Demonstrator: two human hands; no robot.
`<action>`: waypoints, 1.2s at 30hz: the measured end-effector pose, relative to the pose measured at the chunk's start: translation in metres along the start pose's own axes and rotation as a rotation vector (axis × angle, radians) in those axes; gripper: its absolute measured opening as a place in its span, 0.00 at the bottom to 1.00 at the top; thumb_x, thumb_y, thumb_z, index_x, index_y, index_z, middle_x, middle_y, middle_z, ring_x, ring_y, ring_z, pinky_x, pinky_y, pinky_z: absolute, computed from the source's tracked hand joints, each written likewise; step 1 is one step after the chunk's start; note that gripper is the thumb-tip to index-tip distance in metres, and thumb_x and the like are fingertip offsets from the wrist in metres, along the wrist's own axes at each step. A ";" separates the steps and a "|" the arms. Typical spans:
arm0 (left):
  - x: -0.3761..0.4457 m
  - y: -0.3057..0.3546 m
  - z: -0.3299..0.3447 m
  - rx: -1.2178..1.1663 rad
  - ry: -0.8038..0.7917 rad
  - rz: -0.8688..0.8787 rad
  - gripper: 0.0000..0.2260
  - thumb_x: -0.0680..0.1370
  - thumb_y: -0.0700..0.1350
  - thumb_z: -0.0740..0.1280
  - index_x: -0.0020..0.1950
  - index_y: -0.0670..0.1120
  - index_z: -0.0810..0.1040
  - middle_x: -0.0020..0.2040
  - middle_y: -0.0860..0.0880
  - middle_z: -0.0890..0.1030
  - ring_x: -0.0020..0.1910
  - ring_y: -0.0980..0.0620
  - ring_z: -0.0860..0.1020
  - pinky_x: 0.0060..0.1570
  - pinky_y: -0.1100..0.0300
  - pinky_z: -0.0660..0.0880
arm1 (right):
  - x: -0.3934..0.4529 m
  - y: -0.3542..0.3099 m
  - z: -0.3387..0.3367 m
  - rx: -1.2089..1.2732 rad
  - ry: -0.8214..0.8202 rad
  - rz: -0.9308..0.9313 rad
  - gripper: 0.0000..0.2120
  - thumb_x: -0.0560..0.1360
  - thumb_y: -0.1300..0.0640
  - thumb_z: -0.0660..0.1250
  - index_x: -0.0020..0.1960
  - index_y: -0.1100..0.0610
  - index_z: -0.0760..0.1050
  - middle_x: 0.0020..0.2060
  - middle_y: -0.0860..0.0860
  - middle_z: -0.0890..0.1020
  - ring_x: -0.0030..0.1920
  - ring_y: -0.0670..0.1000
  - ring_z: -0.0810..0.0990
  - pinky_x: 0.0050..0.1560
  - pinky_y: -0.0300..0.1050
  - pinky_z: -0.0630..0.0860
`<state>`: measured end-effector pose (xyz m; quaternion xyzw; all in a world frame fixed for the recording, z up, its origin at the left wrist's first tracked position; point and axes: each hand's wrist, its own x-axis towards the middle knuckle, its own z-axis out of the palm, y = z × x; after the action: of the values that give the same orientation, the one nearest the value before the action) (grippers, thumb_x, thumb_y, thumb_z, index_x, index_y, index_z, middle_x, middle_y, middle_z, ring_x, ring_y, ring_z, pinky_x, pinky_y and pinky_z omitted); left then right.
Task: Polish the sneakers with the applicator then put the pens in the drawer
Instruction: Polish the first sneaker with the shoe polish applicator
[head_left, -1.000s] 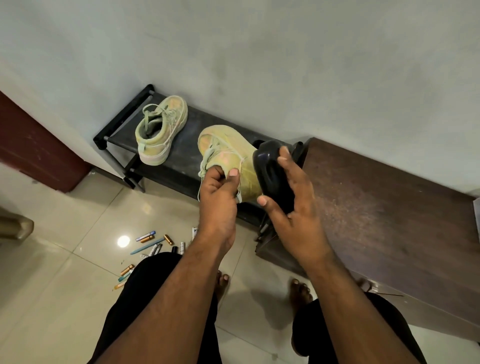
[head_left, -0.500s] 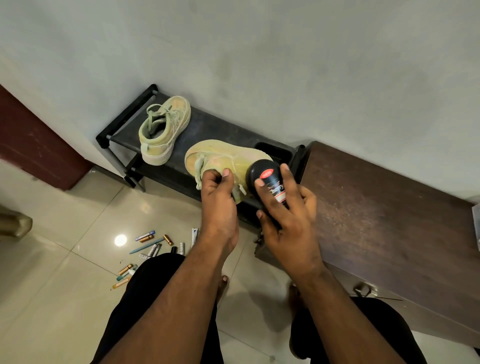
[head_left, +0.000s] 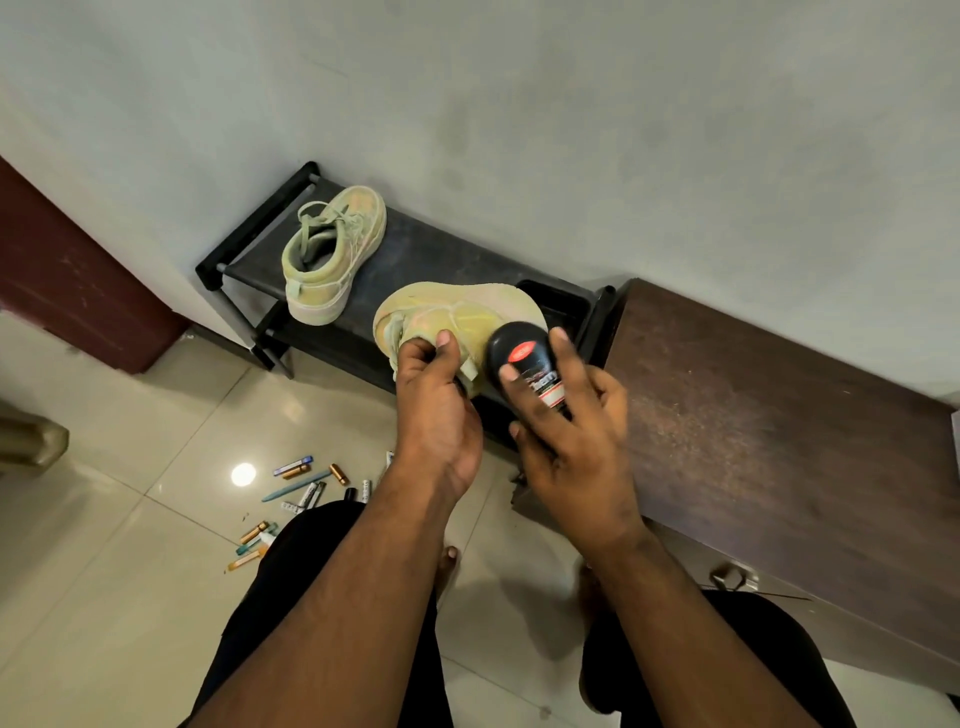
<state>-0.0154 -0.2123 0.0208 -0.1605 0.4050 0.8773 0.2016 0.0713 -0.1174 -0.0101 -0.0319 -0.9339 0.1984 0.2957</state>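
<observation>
The left hand pinches a pale green suede sneaker over the black shoe rack's right end; the right hand grips the black polish applicator bottle against it. Its twin waits at the rack's left end. Scattered pens remain on the floor, so polishing seems midway.

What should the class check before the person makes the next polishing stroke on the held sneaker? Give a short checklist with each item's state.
1. Left hand grips the held sneaker: ok.
2. Right hand holds the applicator: ok.
3. Applicator pad touching the sneaker: cannot tell, its underside is hidden.
4. Second sneaker waiting on the shoe rack: ok.
5. Pens put away: not ok, they lie on the floor.
6. Drawer open: cannot tell.
</observation>
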 end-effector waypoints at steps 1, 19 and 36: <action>0.001 0.001 -0.001 -0.004 0.001 -0.014 0.05 0.83 0.43 0.57 0.52 0.46 0.72 0.51 0.43 0.81 0.50 0.47 0.80 0.55 0.49 0.77 | -0.002 -0.001 0.001 -0.002 -0.017 -0.039 0.29 0.72 0.64 0.71 0.68 0.46 0.69 0.73 0.58 0.64 0.58 0.59 0.67 0.58 0.46 0.69; 0.014 -0.004 -0.012 -0.001 -0.011 -0.096 0.07 0.84 0.44 0.56 0.56 0.44 0.72 0.52 0.45 0.82 0.50 0.50 0.81 0.48 0.58 0.79 | -0.002 0.011 0.007 0.205 -0.014 0.182 0.20 0.73 0.53 0.69 0.65 0.46 0.74 0.73 0.55 0.67 0.64 0.52 0.65 0.65 0.30 0.58; 0.016 0.001 -0.016 0.032 -0.090 -0.147 0.24 0.83 0.56 0.51 0.71 0.41 0.71 0.64 0.41 0.78 0.66 0.43 0.76 0.71 0.46 0.66 | -0.002 0.015 0.006 0.356 0.032 0.292 0.24 0.70 0.50 0.69 0.66 0.44 0.71 0.71 0.51 0.70 0.62 0.51 0.69 0.64 0.32 0.63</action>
<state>-0.0273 -0.2212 0.0046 -0.1467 0.3968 0.8598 0.2860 0.0686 -0.1064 -0.0218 -0.1173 -0.8649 0.4001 0.2794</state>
